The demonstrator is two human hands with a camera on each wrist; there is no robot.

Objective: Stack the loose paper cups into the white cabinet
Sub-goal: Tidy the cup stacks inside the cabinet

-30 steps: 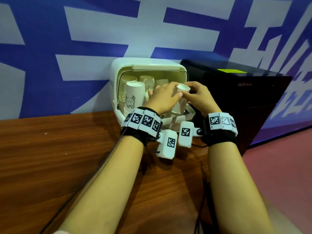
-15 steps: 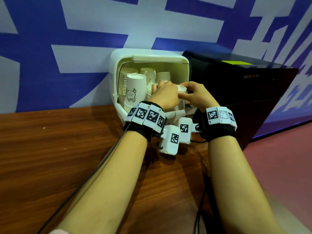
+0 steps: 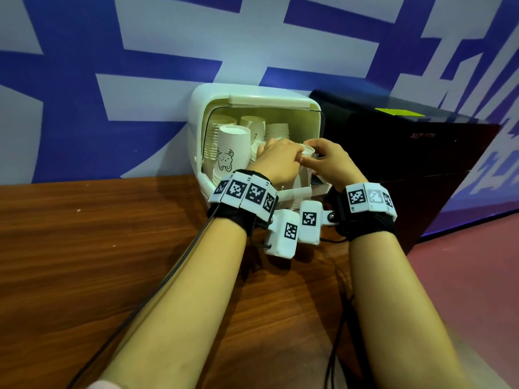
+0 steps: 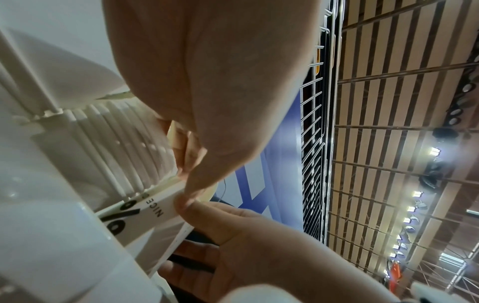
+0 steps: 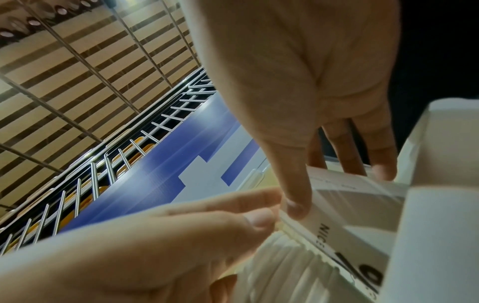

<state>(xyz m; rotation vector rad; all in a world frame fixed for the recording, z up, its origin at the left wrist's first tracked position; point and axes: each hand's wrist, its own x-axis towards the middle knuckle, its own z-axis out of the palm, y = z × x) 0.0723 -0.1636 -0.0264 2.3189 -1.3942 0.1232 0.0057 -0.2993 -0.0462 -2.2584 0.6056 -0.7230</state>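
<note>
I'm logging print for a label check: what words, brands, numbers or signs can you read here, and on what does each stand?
"NICE": black print on the paper cup that both hands pinch, beside a large "%"-like mark.
"AUX": faint lettering on the black appliance; what follows it is too blurred to read.
The cartoon cup bears a drawing, no words.
The wrist markers carry square codes, no text.

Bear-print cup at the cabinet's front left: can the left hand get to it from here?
Probably yes. The bear-print cup stands at the open front of the white cabinet, just beside the left hand, nothing between. But that hand currently pinches the top cup with the right hand.
</note>
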